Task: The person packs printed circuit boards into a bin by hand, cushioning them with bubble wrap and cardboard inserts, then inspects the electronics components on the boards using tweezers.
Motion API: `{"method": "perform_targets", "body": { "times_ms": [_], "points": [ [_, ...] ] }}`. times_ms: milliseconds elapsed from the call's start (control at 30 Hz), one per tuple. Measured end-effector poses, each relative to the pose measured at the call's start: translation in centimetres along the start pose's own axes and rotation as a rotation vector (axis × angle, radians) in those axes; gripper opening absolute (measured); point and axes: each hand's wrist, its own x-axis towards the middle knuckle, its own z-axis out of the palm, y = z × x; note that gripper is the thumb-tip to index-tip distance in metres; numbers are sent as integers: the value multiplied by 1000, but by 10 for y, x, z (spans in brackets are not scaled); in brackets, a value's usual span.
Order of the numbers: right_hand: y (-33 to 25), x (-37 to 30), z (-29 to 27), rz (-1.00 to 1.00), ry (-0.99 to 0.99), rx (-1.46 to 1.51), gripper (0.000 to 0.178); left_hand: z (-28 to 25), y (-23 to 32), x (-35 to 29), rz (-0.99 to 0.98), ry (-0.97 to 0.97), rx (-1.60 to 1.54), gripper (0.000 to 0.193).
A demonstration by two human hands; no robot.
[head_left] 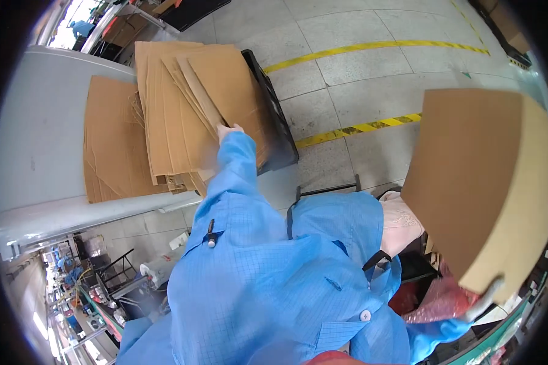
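The person wore a bright blue work coat, its cloth crossed by a fine darker grid; the left sleeve was long and loose, creased along its length and reaching the wrist of the left hand; the right sleeve was of matching blue; a dark pen with a pale end sat clipped in a slit; a round white button showed beside a stitched pocket.
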Motion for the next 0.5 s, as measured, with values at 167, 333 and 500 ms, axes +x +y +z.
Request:
{"method": "perform_targets", "body": {
  "times_ms": [167,333,500],
  "points": [
    [4,-60,146,-165,-517,-121,42,21,10,14,-134,-247,337,40],
    [23,-173,268,-270,-713,-188,33,-37,19,71,380,160,384,47],
    [47,-249,330,-287,-913,-90,32,-180,95,109,482,412,440,58]
  ]
}}
